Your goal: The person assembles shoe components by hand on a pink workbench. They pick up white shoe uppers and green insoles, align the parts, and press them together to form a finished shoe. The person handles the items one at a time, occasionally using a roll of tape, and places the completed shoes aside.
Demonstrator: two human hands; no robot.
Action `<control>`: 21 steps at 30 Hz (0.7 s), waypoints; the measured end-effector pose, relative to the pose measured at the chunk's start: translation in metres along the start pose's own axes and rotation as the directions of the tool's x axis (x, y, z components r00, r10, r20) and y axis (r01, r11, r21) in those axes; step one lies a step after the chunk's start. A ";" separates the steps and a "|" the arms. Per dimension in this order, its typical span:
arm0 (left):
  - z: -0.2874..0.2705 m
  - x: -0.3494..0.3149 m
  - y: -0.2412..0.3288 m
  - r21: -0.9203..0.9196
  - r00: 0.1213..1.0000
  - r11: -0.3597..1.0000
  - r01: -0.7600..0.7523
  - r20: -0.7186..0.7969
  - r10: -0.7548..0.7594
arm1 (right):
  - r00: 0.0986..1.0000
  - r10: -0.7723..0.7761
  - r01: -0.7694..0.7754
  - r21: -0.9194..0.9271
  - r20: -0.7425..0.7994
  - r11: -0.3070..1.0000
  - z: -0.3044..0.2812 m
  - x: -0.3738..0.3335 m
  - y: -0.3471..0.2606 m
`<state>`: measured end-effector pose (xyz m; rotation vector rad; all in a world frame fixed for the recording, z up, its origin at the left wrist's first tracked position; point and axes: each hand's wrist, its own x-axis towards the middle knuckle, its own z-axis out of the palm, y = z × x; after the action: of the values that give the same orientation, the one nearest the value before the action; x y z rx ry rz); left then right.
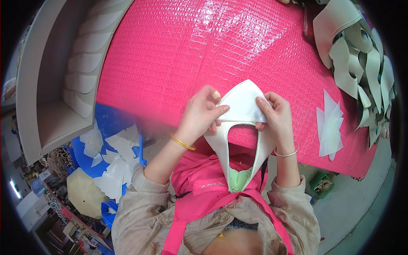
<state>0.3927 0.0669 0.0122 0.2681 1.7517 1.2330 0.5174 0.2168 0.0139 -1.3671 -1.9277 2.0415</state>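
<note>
My left hand (203, 111) and my right hand (275, 115) both grip a white shoe-upper piece (242, 106) over the near edge of a pink padded table (178, 51). The piece has a pointed toe end aimed away from me and two long legs hanging toward my lap, with a pale green lining (239, 178) showing between them. Left thumb and fingers pinch its left side; the right fingers press its right side. Each wrist carries a bangle.
A heap of beige cut pieces (361, 55) lies at the table's far right, and a small stack of white pointed pieces (330, 123) sits right of my hands. At left, a grey shelf (55, 85) holds stacked white pieces above a blue crate (110, 148) of white scraps.
</note>
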 end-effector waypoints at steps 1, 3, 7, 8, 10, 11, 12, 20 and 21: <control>0.001 0.000 -0.001 0.010 1.000 1.000 -0.007 -0.004 0.007 | 1.000 0.004 -0.004 0.002 0.001 1.000 0.000 0.000 0.000; 0.002 0.001 -0.003 0.031 1.000 0.999 -0.021 -0.007 0.021 | 1.000 0.007 -0.007 0.004 -0.002 1.000 0.000 0.001 -0.001; 0.004 0.001 -0.002 0.051 0.999 0.999 -0.015 -0.028 0.017 | 1.000 -0.004 0.005 0.013 -0.022 1.000 0.001 0.002 0.003; 0.004 0.001 0.000 0.071 0.999 0.997 -0.006 -0.032 0.008 | 0.999 -0.008 0.009 0.017 -0.032 1.000 0.001 0.003 0.004; 0.006 0.002 -0.004 0.313 0.985 0.943 -0.115 -0.088 0.149 | 0.999 0.003 -0.006 -0.067 -0.048 0.998 0.002 0.002 0.000; 0.009 0.003 -0.011 0.522 0.947 0.828 -0.206 -0.105 0.302 | 0.998 0.009 -0.016 -0.111 -0.055 0.994 0.002 0.002 -0.002; 0.011 0.002 -0.015 0.705 0.890 0.658 -0.264 -0.086 0.448 | 0.993 -0.087 0.066 -0.240 -0.079 0.968 0.002 0.004 0.001; -0.017 -0.022 -0.036 0.733 0.537 0.015 -0.680 0.483 0.692 | 0.981 -0.190 0.054 -0.864 -0.049 0.500 -0.012 -0.006 -0.016; -0.017 -0.023 -0.037 0.687 0.579 0.102 -0.719 0.513 0.634 | 0.989 -0.121 -0.017 -0.867 -0.088 0.497 -0.015 -0.012 -0.019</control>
<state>0.4031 0.0246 -0.0047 1.9579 2.0918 0.6888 0.5234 0.2266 0.0385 -1.4212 -3.0345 0.7816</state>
